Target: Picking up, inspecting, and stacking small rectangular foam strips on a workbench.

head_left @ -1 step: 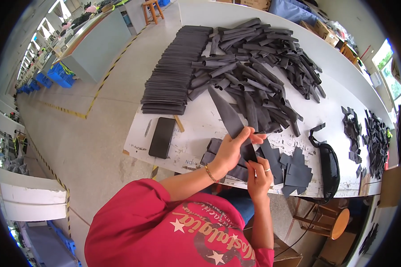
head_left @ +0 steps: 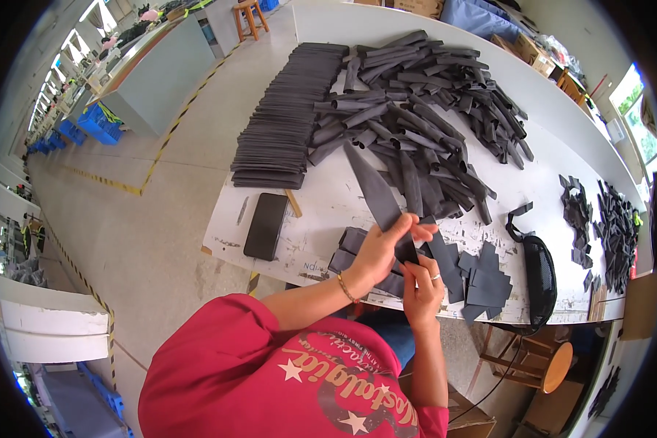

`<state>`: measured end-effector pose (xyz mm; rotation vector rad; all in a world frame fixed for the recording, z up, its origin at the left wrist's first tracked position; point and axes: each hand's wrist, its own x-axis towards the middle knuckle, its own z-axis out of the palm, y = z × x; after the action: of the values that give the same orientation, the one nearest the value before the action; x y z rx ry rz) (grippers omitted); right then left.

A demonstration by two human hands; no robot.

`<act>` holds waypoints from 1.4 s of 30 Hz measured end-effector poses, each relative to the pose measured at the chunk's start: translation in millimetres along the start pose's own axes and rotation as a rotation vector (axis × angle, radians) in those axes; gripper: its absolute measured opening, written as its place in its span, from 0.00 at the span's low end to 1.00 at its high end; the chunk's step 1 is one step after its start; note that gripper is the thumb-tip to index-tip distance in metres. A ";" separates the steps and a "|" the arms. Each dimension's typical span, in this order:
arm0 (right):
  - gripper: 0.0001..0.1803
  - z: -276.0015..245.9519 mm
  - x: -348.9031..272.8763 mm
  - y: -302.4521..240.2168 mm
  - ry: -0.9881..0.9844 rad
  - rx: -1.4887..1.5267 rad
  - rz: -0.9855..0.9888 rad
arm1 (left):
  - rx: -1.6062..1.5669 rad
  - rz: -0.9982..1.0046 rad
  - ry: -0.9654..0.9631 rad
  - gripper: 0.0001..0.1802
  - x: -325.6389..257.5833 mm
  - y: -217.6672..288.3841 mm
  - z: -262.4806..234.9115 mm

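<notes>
A long black strip of fabric-like material [head_left: 374, 191] runs up and to the left from between my hands, over the white table. My left hand [head_left: 382, 252] grips it partway along, thumb on top and some fingers stretched out past it. At its lower end, my right hand [head_left: 423, 290] pinches the strip between thumb and fingertips. Just right of my hands lie flat black pieces [head_left: 488, 286], overlapping on the table edge. Folded black pieces [head_left: 349, 241] rest partly hidden behind my left hand. Beyond the strip spreads a heap of rolled black tubes [head_left: 423, 131].
A long neat stack of flat black pieces [head_left: 281, 124] stands at the table's left. In front of it lies a black phone-like slab [head_left: 266, 227]. A black mesh pouch [head_left: 539, 281] sits near the front right edge. More black scraps [head_left: 617, 233] lie far right; a wooden stool [head_left: 555, 365] stands below.
The strip and both hands have shifted very slightly; both hands keep their hold on it. Everything else stays in place.
</notes>
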<state>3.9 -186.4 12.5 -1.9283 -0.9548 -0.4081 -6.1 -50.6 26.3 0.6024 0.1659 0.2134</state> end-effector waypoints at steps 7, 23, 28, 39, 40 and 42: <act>0.08 10.1 6.6 -0.5 -0.015 0.063 0.058 | 0.012 -0.065 0.046 0.17 -10.6 0.6 1.2; 0.07 -1.1 -10.9 -2.8 -0.018 -0.001 0.077 | 0.119 0.115 0.256 0.15 22.7 37.0 6.5; 0.08 9.1 -5.9 2.5 -0.001 0.036 -0.015 | 0.098 0.046 0.310 0.16 14.2 15.4 4.2; 0.09 5.5 5.9 5.6 -0.019 0.061 0.009 | 0.026 -0.009 0.118 0.25 6.2 9.2 -5.6; 0.09 5.3 5.8 4.6 -0.012 0.071 0.028 | 0.026 -0.010 0.119 0.25 4.7 9.0 -5.8; 0.09 4.1 7.4 6.3 -0.026 0.085 0.034 | 0.004 -0.044 0.114 0.24 2.1 9.2 -5.7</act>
<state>13.1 -181.3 11.2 -1.8747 -0.9403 -0.3184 -6.7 -39.6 26.8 0.5905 0.2896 0.2054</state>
